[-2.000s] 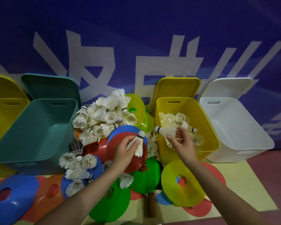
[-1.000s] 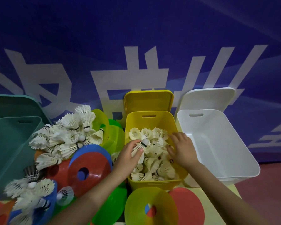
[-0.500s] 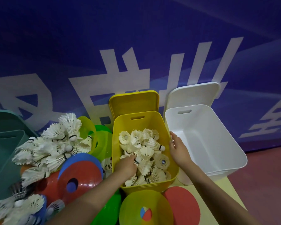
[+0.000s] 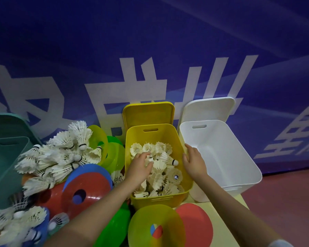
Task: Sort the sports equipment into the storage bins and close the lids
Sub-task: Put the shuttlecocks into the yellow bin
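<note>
Left hand [image 4: 141,166] covers shuttlecocks [image 4: 161,168]; teal bin [image 4: 5,166] cropped

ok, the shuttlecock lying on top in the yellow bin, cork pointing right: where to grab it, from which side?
Probably pinch the shuttlecock at the narrow neck just behind its white cork, from above. It lies on its side atop the pile in the yellow bin, cork toward the right hand, so the neck is exposed. The feather skirt looks wide and crushable, a poorer hold.

We've got smooth matt plastic for the yellow bin [image 4: 184,168] and white bin [image 4: 239,157], feathery white shuttlecocks [image 4: 61,157], and glossy, see-through-ish plastic discs [image 4: 89,186].
</note>
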Demonstrator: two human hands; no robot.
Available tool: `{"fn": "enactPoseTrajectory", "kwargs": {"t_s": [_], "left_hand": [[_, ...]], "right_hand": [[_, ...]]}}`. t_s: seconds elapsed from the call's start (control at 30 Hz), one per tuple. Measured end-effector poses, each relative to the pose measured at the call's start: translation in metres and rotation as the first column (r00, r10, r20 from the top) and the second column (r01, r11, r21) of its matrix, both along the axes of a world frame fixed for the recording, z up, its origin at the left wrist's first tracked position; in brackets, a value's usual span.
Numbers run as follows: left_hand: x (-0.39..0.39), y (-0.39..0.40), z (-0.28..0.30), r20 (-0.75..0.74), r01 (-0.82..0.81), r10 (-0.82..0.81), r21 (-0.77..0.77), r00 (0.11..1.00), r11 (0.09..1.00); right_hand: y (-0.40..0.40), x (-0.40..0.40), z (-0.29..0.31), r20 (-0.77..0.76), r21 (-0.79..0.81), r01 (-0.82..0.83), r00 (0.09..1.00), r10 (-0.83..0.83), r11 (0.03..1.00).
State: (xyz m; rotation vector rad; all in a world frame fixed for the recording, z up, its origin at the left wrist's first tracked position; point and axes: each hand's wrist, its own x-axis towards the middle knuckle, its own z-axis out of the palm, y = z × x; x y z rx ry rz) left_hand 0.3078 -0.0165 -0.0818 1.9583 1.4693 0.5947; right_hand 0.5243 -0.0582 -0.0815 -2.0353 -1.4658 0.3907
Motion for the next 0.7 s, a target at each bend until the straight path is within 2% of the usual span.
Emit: {"fn": "enactPoseTrajectory", "kwargs": {"t_s": [0.1,0.17,0.4,0.53,0.7], "left_hand": [[-0.021,-0.007,0.027,0.205,-0.033,0.021,0.052,0.979,0.998],[-0.044,-0.012,0.04,0.298,-0.078,0.055,0.064,0.953,0.995],[-0.159,-0.043,0.031,0.451,-0.214,0.158,0.076,0.878,0.974],[-0.226,-0.058,0.011,0.372,-0.269,0.262,-0.035,0.89,0.963],[-0.311,-0.083,-0.012,0.198,-0.269,0.269,-0.024,0.943,0.963]], "right_hand": [[-0.003,-0.013,0.012,0.076,0.105,-0.058,0.996,0.05,0.993],[-0.003,-0.032,0.023,0.07,0.157,-0.141,0.989,0.131,0.977],[-0.004,-0.147,0.036,-0.021,0.228,-0.45,0.884,0.467,0.863],[-0.007,-0.21,0.025,-0.029,0.178,-0.57,0.812,0.583,0.802],[-0.019,-0.286,-0.005,-0.06,0.053,-0.635,0.769,0.637,0.771]]}}
